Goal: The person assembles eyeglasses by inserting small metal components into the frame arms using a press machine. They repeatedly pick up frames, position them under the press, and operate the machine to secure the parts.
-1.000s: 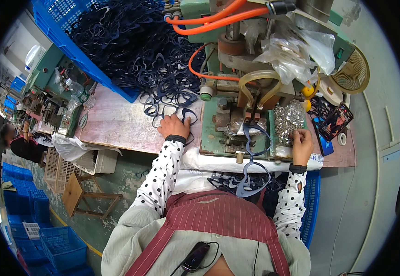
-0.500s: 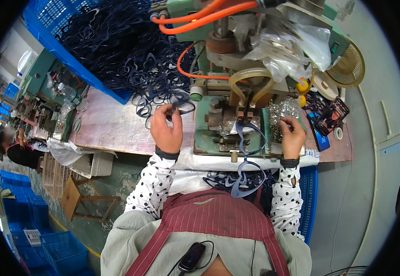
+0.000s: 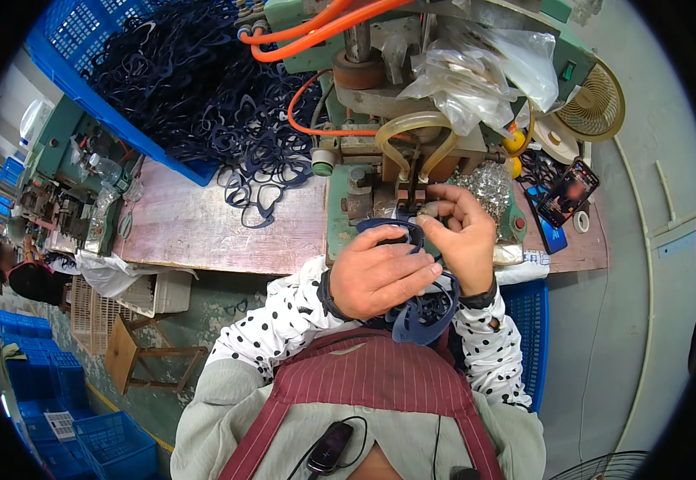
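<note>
Both of my hands are at the green bench press [image 3: 338,220]. My left hand [image 3: 376,276] lies over a dark blue eyeglass frame [image 3: 420,332], fingers bent round it; one rim shows beyond the fingers and another hangs below. My right hand [image 3: 466,236] has its thumb and forefinger pinched together just under the press head [image 3: 412,192]. Whatever sits between those fingertips is too small to make out. Parts of the frame are hidden behind my hands.
A blue crate [image 3: 180,164] spills dark blue frames [image 3: 260,188] onto the table at the left. Small shiny metal pieces [image 3: 488,188] are heaped right of the press head. A phone [image 3: 568,196] and a tape roll [image 3: 581,222] lie farther right. Frames sit in my lap.
My left hand has come from the frame pile to the front of the press. My right hand has moved from the metal pieces to the press head, and the view has shifted slightly.
</note>
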`<state>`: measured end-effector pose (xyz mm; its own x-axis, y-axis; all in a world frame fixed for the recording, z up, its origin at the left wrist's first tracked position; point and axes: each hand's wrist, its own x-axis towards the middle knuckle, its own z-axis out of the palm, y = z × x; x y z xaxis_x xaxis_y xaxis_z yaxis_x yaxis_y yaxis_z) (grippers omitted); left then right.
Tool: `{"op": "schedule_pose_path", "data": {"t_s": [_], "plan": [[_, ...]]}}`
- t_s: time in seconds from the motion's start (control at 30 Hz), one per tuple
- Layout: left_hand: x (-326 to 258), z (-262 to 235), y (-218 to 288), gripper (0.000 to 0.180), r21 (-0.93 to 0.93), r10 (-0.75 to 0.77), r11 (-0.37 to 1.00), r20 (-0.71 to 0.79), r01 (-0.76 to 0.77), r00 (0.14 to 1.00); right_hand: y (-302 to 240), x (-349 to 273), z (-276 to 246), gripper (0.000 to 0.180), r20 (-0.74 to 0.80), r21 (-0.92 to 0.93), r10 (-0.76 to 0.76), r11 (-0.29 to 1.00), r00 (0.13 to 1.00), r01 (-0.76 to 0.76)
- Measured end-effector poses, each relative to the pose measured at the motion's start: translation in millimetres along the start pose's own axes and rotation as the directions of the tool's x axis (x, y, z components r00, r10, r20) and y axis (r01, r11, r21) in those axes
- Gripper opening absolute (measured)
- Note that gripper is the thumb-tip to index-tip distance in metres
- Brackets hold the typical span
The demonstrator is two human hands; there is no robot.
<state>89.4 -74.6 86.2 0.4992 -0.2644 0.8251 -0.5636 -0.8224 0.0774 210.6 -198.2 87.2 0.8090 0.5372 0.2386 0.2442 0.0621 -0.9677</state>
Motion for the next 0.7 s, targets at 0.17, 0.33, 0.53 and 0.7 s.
{"op": "schedule_pose_path", "data": {"t_s": [0.17,0.33,0.53,0.7], "plan": [[-4,1,2,0.035,-0.079,0.03,0.997,0.041,-0.026,0.999,-4,9,6,0.05,-0.021,-0.027,0.046,0.999,0.999,-0.046],[-3,-9,6,0.029,-0.111,0.141,0.985,0.058,-0.134,0.988,-4,14,11,0.056,-0.015,0.078,0.068,0.995,0.998,-0.067],[3,8,-13,0.033,-0.232,0.204,0.956,0.087,-0.179,0.975,2,17,-11,0.058,-0.051,0.092,0.001,0.996,0.999,0.003],[-2,16,-29,0.035,-0.326,0.238,0.928,0.145,-0.18,0.96,84,28,-82,0.043,-0.317,-0.672,-0.332,0.739,0.888,0.037]]}}
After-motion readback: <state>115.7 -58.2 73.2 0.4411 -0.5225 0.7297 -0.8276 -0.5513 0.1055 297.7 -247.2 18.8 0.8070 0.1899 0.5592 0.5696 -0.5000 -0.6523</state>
